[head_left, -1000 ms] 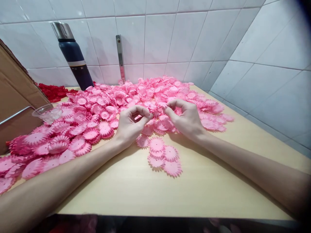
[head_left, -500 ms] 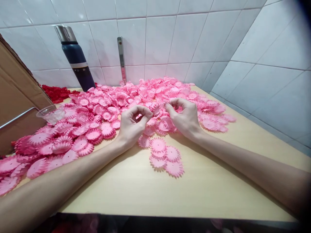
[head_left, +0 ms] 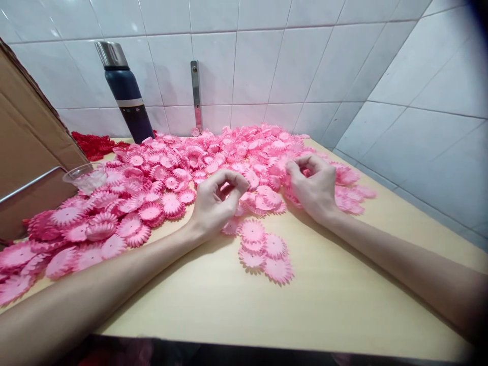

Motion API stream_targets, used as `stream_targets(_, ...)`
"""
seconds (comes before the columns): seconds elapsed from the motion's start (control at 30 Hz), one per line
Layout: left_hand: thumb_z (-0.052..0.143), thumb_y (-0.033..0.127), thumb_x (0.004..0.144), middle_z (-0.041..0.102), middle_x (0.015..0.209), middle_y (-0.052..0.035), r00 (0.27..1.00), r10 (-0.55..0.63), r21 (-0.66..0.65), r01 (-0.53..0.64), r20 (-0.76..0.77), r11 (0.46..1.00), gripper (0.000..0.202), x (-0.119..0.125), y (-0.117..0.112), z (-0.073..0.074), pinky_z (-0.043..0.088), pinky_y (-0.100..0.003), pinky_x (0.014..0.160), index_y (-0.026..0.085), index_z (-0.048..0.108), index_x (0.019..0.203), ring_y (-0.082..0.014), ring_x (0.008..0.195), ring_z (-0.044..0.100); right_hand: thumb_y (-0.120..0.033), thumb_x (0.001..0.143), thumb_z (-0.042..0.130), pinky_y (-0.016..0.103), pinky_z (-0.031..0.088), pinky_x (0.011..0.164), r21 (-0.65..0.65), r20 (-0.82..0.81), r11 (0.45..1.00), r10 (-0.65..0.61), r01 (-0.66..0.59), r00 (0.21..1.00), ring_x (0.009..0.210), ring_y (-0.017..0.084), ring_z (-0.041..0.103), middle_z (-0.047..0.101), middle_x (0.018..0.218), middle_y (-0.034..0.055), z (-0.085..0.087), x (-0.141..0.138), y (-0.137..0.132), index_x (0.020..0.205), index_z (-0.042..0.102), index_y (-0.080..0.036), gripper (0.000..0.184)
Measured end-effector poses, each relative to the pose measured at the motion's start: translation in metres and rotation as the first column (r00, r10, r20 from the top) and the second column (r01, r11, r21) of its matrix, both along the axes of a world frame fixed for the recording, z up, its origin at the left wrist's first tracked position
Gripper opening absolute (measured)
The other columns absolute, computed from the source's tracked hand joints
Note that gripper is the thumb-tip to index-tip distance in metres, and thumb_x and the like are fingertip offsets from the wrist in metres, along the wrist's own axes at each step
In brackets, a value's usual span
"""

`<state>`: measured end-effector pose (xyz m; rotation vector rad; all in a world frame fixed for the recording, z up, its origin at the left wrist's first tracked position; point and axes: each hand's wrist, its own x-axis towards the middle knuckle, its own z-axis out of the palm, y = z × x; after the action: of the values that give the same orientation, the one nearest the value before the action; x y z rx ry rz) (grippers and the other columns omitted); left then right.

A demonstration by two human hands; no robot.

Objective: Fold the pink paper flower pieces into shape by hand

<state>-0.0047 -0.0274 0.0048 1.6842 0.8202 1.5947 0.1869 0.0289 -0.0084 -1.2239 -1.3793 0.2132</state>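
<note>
A big heap of pink paper flowers covers the far half of the pale wooden table. My left hand rests at the heap's near edge, fingers curled into a pinch on a pink paper flower. My right hand sits further right on the heap, fingers also curled and pinched; what they grip is hidden. A small group of pink flowers lies apart on the bare wood just in front of my left hand.
A dark blue flask with a steel cap stands at the back by the tiled wall. Red paper flowers lie beside it. A clear plastic cup and a cardboard box are on the left. A metal strip is fixed to the wall.
My right hand has drawn away to the right, widening the gap between the hands. The left hand stays pinched in place. The view shifted slightly.
</note>
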Motion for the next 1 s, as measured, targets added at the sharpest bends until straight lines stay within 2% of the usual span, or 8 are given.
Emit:
stream_targets(0.13,0.068,0.014,0.077,0.069,0.083,-0.0037,0.995,0.096,-0.107,-0.095,0.006,0.99,0.004,-0.002,0.008,-0.001,0.053,-0.025,0.077,0.013,0.068,0.081,-0.0126,0.079,0.065,-0.039,0.077,0.071,0.033,0.045,0.062,0.099,0.131,0.989,0.095,-0.108,0.987,0.063,0.017,0.056,0.065,0.071,0.0035,0.002,-0.008,-0.008,0.071,0.061,-0.02,0.022)
stream_targets(0.2,0.069,0.017,0.077,0.07,0.086,-0.0045,0.994,0.106,-0.145,-0.109,-0.027,0.983,0.007,-0.003,0.01,-0.002,0.054,-0.026,0.079,0.013,0.069,0.083,-0.0139,0.081,0.066,-0.04,0.077,0.071,0.034,0.044,0.065,0.169,0.192,0.977,0.093,-0.126,0.977,0.066,0.018,0.055,0.065,0.073,0.0039,0.004,-0.013,-0.015,0.073,0.061,-0.02,0.022)
stream_targets(0.3,0.07,0.019,0.077,0.072,0.088,-0.0054,0.995,0.057,-0.188,-0.072,-0.084,0.979,0.01,-0.003,0.009,-0.001,0.055,-0.028,0.081,0.014,0.071,0.086,-0.016,0.084,0.067,-0.034,0.082,0.068,0.036,0.044,0.07,0.228,0.318,0.94,0.175,-0.255,0.932,0.071,0.019,0.055,0.065,0.072,0.0039,0.007,-0.018,-0.023,0.075,0.061,-0.02,0.017)
stream_targets(0.4,0.067,0.019,0.08,0.072,0.091,-0.0059,0.999,-0.04,-0.238,0.031,-0.031,0.971,0.01,-0.002,0.006,0.0,0.057,-0.03,0.081,0.014,0.071,0.088,-0.0169,0.085,0.069,-0.03,0.084,0.066,0.035,0.045,0.069,0.158,0.401,0.888,0.342,-0.432,0.85,0.071,0.018,0.056,0.067,0.072,0.0039,0.007,-0.019,-0.026,0.076,0.064,-0.02,0.013)
stream_targets(0.47,0.066,0.018,0.08,0.071,0.094,-0.0056,0.995,-0.096,-0.265,0.099,0.025,0.959,0.01,-0.001,0.004,0.0,0.058,-0.03,0.08,0.014,0.069,0.089,-0.0163,0.085,0.069,-0.029,0.084,0.066,0.034,0.047,0.067,0.095,0.372,0.87,0.42,-0.484,0.828,0.071,0.018,0.058,0.068,0.075,0.0043,0.006,-0.019,-0.025,0.078,0.066,-0.019,0.011)
stream_targets(0.57,0.068,0.019,0.079,0.07,0.093,-0.0044,0.991,-0.12,-0.287,0.134,0.065,0.948,0.013,-0.002,0.004,0.0,0.059,-0.029,0.079,0.014,0.067,0.091,-0.0155,0.084,0.07,-0.03,0.084,0.066,0.033,0.049,0.066,0.017,0.28,0.854,0.495,-0.519,0.823,0.074,0.018,0.062,0.069,0.078,0.005,0.005,-0.017,-0.023,0.082,0.069,-0.019,0.011)
stream_targets(0.8,0.072,0.023,0.077,0.068,0.082,-0.0036,0.996,-0.093,-0.28,0.091,0.006,0.956,0.019,-0.005,0.006,-0.001,0.058,-0.032,0.079,0.013,0.066,0.092,-0.0164,0.079,0.069,-0.035,0.082,0.068,0.033,0.053,0.062,-0.132,0.088,0.797,0.602,-0.59,0.793,0.072,0.02,0.067,0.073,0.081,0.0072,0.003,-0.013,-0.019,0.088,0.074,-0.018,0.019)
stream_targets(1.0,0.073,0.024,0.075,0.068,0.083,-0.003,0.997,-0.06,-0.22,0.047,-0.053,0.974,0.018,-0.005,0.005,0.0,0.057,-0.029,0.077,0.013,0.065,0.088,-0.0146,0.077,0.068,-0.034,0.078,0.073,0.035,0.056,0.066,-0.142,-0.008,0.758,0.642,-0.636,0.767,0.074,0.02,0.069,0.075,0.082,0.0066,0.003,-0.012,-0.016,0.085,0.075,-0.019,0.017)
